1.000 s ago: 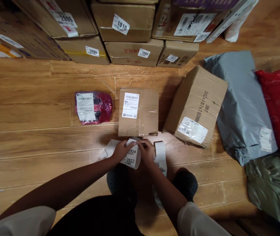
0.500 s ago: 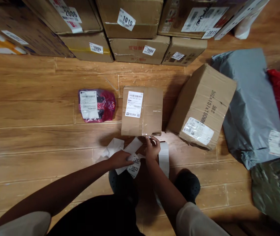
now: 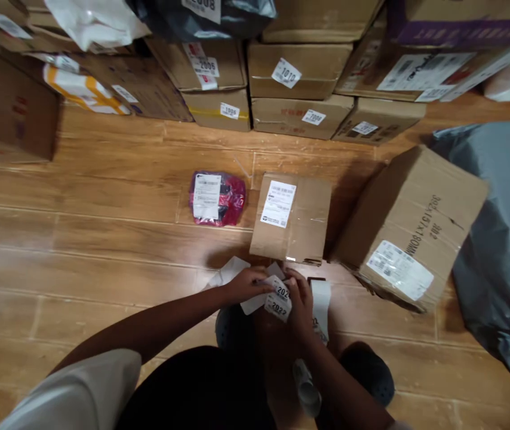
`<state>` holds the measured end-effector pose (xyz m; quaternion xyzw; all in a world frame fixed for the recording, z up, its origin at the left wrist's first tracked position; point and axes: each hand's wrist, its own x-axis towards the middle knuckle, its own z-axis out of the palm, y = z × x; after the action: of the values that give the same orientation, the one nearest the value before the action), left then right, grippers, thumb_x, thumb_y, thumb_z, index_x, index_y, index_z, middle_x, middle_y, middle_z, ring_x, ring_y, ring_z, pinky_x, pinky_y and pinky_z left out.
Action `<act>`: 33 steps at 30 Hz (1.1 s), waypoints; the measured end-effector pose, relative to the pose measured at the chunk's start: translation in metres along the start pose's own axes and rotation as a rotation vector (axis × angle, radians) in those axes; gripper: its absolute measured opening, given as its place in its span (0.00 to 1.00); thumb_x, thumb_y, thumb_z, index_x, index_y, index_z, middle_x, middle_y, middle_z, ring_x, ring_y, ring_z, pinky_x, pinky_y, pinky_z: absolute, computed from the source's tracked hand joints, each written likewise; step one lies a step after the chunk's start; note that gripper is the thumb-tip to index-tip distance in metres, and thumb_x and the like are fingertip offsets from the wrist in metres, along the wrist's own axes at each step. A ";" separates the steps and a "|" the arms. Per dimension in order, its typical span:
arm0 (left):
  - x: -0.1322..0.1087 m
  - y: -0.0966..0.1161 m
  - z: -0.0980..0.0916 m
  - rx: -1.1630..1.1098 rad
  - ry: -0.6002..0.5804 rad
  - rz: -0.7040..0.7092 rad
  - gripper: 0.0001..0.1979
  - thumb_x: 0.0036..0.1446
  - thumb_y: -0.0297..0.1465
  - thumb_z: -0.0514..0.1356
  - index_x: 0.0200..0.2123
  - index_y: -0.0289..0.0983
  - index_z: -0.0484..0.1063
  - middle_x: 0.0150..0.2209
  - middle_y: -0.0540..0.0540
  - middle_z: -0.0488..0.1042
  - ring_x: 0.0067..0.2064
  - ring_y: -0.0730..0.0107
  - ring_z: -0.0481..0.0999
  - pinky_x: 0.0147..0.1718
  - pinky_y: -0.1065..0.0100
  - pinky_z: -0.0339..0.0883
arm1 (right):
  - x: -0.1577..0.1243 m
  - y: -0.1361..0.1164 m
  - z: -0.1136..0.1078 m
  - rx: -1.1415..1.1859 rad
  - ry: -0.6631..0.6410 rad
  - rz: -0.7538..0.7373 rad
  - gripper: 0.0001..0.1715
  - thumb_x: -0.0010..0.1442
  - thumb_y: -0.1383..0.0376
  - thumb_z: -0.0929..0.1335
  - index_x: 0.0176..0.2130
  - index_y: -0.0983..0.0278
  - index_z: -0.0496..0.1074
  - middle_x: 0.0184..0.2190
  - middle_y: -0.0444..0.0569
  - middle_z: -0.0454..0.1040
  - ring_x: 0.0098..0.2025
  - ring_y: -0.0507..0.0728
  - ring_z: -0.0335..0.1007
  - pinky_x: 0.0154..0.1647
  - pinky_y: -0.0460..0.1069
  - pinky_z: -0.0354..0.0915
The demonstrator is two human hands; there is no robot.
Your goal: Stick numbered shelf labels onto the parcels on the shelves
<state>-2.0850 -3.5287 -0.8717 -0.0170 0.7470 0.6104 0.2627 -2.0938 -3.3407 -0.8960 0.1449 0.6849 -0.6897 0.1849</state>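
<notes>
My left hand (image 3: pixel 249 285) pinches the left edge of a strip of white number labels (image 3: pixel 278 307) printed 2022 and a partly covered number above it. Closed at the strip's right edge is my right hand (image 3: pixel 300 298), its fingertips near the top of the paper. Just beyond the hands lies a small cardboard box (image 3: pixel 306 218) with a shipping label (image 3: pixel 278 204) on top. Loose white backing paper (image 3: pixel 232 270) trails under my left hand. More label strip (image 3: pixel 321 298) lies right of my right hand.
A purple-red plastic parcel (image 3: pixel 232 203) lies left of the small box, and a larger carton (image 3: pixel 420 221) stands at its right. Beyond it is a grey bag (image 3: pixel 501 251). Stacked numbered cartons (image 3: pixel 300 65) line the back. A paper roll (image 3: pixel 307 391) sits between my feet.
My right hand has come back from the small box's near edge to the label strip, beside my left hand. The view has shifted left, showing more stacked parcels.
</notes>
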 end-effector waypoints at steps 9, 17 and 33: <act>-0.005 0.023 0.007 -0.428 0.454 -0.097 0.16 0.57 0.42 0.62 0.42 0.35 0.76 0.39 0.45 0.74 0.40 0.67 0.73 0.39 0.69 0.67 | 0.010 -0.044 0.017 -0.049 -0.253 0.042 0.14 0.55 0.57 0.72 0.38 0.63 0.77 0.36 0.49 0.78 0.37 0.57 0.72 0.38 0.50 0.68; 0.002 0.036 -0.031 -0.243 0.266 0.000 0.14 0.53 0.38 0.66 0.37 0.34 0.78 0.36 0.44 0.79 0.38 0.68 0.76 0.39 0.70 0.67 | 0.018 -0.046 0.022 0.049 -0.355 0.031 0.11 0.56 0.58 0.72 0.36 0.61 0.76 0.31 0.45 0.77 0.33 0.54 0.71 0.35 0.47 0.66; 0.012 0.020 -0.030 -0.316 0.315 -0.080 0.10 0.52 0.34 0.66 0.36 0.33 0.77 0.36 0.45 0.78 0.38 0.69 0.75 0.39 0.70 0.67 | 0.027 -0.025 0.024 0.091 -0.325 0.157 0.14 0.54 0.55 0.73 0.35 0.62 0.78 0.30 0.46 0.79 0.31 0.54 0.72 0.33 0.48 0.67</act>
<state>-2.1135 -3.5479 -0.8547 -0.1825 0.6728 0.6987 0.1609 -2.1274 -3.3659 -0.8857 0.0929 0.6008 -0.7177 0.3396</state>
